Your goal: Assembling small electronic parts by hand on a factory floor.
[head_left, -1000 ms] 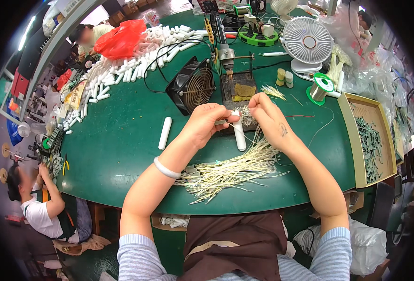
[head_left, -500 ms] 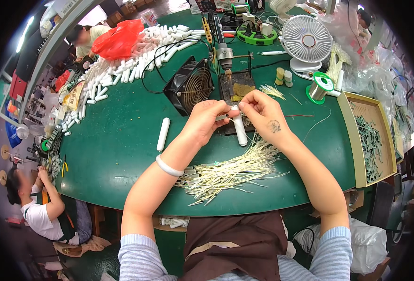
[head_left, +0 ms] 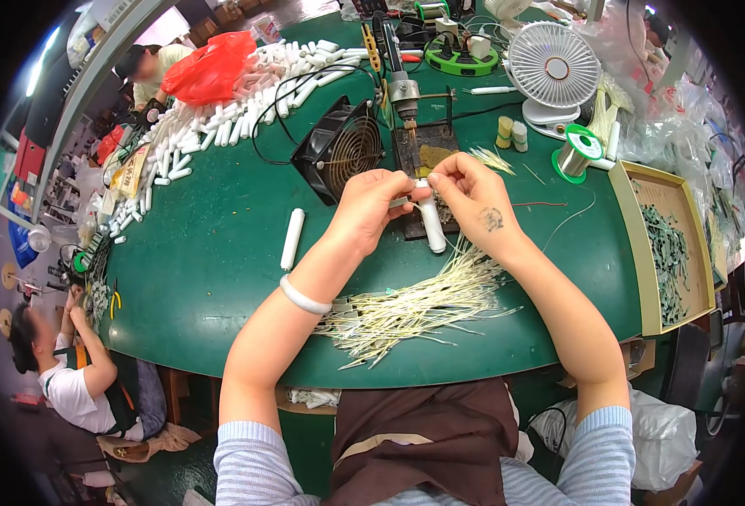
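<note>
- Left hand (head_left: 378, 202) and right hand (head_left: 467, 196) meet fingertip to fingertip, both pinched on a white tube (head_left: 430, 226) above the green table (head_left: 212, 270).
- Nearer lies a bundle of pale wires (head_left: 414, 304).
- Farther, left, a black fan (head_left: 340, 150).

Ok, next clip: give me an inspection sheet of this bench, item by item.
Surface: green table, round-edged.
Job's things: white tube under both hands; pale wire bundle at the near edge; soldering stand just beyond the hands.
Clutter: loose white tube, heap of white tubes, red plastic bag, solder spool, wooden tray of green parts.
Grippers: left hand and right hand meet fingertip to fingertip at the tube's top end.
Cables: black lead running to the black fan.
Surroundings: white desk fan; seated person low left.
</note>
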`<move>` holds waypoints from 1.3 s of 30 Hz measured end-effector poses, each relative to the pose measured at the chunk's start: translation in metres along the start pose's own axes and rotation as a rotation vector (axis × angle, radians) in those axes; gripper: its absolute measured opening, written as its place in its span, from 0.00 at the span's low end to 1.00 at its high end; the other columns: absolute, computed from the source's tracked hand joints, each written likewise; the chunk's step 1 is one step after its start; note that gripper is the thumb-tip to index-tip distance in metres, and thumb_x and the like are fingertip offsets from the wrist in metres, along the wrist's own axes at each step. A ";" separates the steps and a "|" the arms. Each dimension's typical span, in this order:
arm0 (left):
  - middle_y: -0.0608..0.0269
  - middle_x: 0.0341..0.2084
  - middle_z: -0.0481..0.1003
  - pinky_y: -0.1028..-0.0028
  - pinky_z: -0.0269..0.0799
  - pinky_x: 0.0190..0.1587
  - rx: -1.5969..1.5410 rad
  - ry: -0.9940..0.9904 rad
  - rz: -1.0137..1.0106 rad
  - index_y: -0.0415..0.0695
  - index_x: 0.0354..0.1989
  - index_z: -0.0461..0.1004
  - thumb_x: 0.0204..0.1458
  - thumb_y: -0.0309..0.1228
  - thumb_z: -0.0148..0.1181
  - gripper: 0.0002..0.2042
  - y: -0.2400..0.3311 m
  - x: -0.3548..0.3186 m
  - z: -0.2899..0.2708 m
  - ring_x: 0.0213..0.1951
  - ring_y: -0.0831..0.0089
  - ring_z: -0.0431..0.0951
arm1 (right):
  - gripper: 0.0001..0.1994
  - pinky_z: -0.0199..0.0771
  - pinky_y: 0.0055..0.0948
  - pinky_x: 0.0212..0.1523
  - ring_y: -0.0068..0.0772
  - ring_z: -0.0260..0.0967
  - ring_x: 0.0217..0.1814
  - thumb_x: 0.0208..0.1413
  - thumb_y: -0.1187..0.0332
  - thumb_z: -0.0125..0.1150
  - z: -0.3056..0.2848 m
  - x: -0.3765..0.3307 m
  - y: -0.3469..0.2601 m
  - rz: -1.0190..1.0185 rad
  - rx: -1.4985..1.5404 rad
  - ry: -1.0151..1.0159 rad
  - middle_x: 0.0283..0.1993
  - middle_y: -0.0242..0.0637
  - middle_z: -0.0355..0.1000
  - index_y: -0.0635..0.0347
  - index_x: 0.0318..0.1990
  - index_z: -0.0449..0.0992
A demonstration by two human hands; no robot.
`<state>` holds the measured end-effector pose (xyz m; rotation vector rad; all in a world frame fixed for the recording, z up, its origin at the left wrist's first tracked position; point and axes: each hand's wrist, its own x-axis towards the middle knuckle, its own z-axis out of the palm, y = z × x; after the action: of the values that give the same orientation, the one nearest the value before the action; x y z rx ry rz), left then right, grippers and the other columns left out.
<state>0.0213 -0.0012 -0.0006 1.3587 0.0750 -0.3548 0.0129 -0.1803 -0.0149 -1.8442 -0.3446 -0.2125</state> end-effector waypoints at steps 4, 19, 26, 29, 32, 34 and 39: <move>0.62 0.33 0.81 0.78 0.71 0.40 0.003 0.012 0.005 0.44 0.30 0.74 0.54 0.28 0.56 0.03 0.002 -0.001 0.002 0.39 0.79 0.79 | 0.07 0.64 0.16 0.29 0.12 0.61 0.29 0.60 0.70 0.60 0.001 0.000 0.000 -0.018 0.013 0.009 0.30 0.26 0.69 0.65 0.38 0.73; 0.63 0.33 0.81 0.78 0.71 0.40 -0.020 0.025 -0.024 0.43 0.31 0.76 0.54 0.28 0.56 0.04 0.003 -0.004 0.000 0.38 0.80 0.78 | 0.06 0.57 0.15 0.26 0.09 0.58 0.28 0.61 0.69 0.58 0.000 -0.002 -0.007 0.059 0.115 -0.017 0.29 0.23 0.66 0.64 0.39 0.72; 0.61 0.33 0.81 0.78 0.72 0.38 -0.016 0.018 -0.037 0.41 0.33 0.77 0.54 0.27 0.55 0.05 -0.001 -0.009 -0.004 0.38 0.78 0.78 | 0.04 0.52 0.18 0.27 0.11 0.52 0.28 0.58 0.70 0.52 -0.004 -0.006 -0.004 0.108 0.205 -0.050 0.28 0.21 0.59 0.60 0.35 0.68; 0.62 0.33 0.81 0.79 0.73 0.37 0.002 0.005 -0.030 0.42 0.32 0.76 0.54 0.27 0.56 0.04 -0.001 -0.011 -0.002 0.36 0.78 0.78 | 0.06 0.51 0.19 0.26 0.13 0.50 0.27 0.56 0.71 0.55 -0.007 -0.007 0.003 0.100 0.217 -0.071 0.26 0.21 0.57 0.58 0.31 0.64; 0.62 0.32 0.81 0.79 0.73 0.37 0.010 0.006 -0.023 0.43 0.30 0.75 0.54 0.27 0.57 0.03 -0.001 -0.015 -0.002 0.35 0.79 0.79 | 0.12 0.58 0.23 0.26 0.17 0.53 0.26 0.50 0.68 0.62 -0.008 -0.011 0.002 0.122 0.063 -0.144 0.24 0.26 0.59 0.62 0.28 0.63; 0.62 0.31 0.81 0.79 0.73 0.37 0.006 0.006 -0.018 0.45 0.28 0.74 0.54 0.27 0.57 0.03 0.000 -0.017 0.000 0.35 0.79 0.79 | 0.15 0.59 0.24 0.26 0.18 0.54 0.26 0.47 0.66 0.65 -0.009 -0.013 0.002 0.153 0.049 -0.175 0.23 0.28 0.60 0.61 0.26 0.62; 0.61 0.30 0.81 0.79 0.73 0.37 0.039 -0.033 0.001 0.46 0.26 0.72 0.54 0.26 0.57 0.05 0.001 -0.021 0.003 0.34 0.79 0.79 | 0.17 0.65 0.25 0.29 0.19 0.61 0.28 0.46 0.68 0.70 -0.007 -0.018 0.000 0.146 0.076 -0.224 0.24 0.30 0.65 0.60 0.25 0.62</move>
<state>0.0013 0.0004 0.0060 1.3910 0.0398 -0.3796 -0.0032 -0.1896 -0.0187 -1.8124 -0.3653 0.1071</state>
